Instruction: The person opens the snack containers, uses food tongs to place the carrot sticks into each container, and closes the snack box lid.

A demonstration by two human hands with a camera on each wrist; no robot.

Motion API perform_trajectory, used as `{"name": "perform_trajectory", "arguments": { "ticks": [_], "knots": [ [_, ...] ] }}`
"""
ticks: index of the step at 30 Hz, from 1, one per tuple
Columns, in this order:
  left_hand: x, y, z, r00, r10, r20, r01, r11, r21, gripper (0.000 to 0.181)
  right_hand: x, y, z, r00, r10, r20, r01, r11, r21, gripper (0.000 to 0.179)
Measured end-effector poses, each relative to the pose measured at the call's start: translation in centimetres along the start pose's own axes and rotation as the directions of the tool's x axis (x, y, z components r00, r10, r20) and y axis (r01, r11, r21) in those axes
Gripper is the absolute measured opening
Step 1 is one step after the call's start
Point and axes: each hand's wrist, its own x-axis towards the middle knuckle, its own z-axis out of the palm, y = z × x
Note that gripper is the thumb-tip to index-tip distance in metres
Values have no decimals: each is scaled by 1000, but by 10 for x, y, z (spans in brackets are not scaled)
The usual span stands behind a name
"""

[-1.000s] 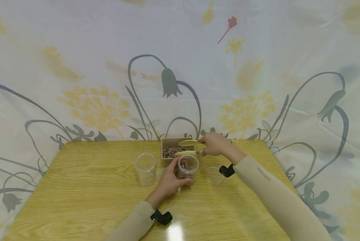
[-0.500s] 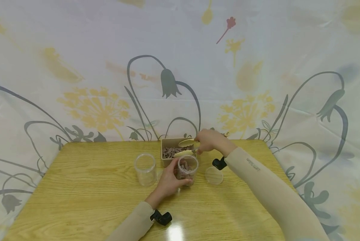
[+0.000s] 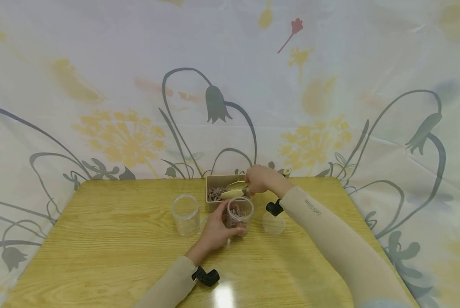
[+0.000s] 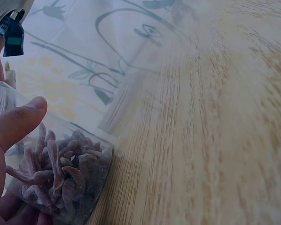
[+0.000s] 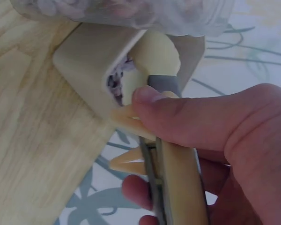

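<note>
My left hand (image 3: 216, 233) grips a clear round jar (image 3: 240, 219) around its side. Its lower part holds brownish-purple dried strips (image 4: 65, 173), close up in the left wrist view. With its fingers and thumb, my right hand (image 3: 261, 179) squeezes yellow tongs (image 3: 231, 193). The tongs' heads are inside a beige rectangular bin (image 3: 215, 207), down among more of the same strips (image 3: 214, 194). In the right wrist view, the thumb presses on the tongs' yellow arm (image 5: 185, 183); whether the heads hold a strip is hidden.
A second clear jar (image 3: 186, 220), without a lid, stands left of my left hand. A clear round lid (image 3: 274, 224) lies to the right of the filled jar. The wooden table (image 3: 118, 244) ends at a flower-patterned curtain (image 3: 137, 85) behind the bin.
My right hand has moved left and slightly up, toward the bin. The tongs' heads have gone from spread wide to closer together, lower among the strips. The left hand and jar stay put.
</note>
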Motion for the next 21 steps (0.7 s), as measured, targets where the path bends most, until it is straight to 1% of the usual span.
{"name": "perform_trajectory", "arguments": {
  "ticks": [2, 5, 10, 13, 16, 21],
  "knots": [
    [0, 0, 0, 1000, 8, -4, -8, 1000, 0, 84, -3, 1, 3, 999, 0, -43, -1, 1000, -9, 28],
    [0, 1, 0, 1000, 4, -6, -4, 1000, -2, 85, -7, 4, 10, 995, 1, -96, -3, 1000, -22, 33],
    [0, 0, 0, 1000, -12, -11, 12, 1000, 11, 88, -9, 6, 18, 986, -4, -166, -2, 999, -40, 29],
    [0, -2, 0, 1000, -14, -13, 14, 1000, 14, 88, -10, 6, 19, 983, -12, -181, 5, 999, -40, 29],
    [-1, -3, 1, 1000, -15, -11, 15, 1000, 13, 89, -12, 6, 18, 983, -16, -181, 9, 999, -42, 31],
    [0, -2, 0, 1000, 1, -5, -1, 1000, 15, 88, -18, 6, 12, 986, -24, -163, 17, 999, -41, 43]
  ]
}}
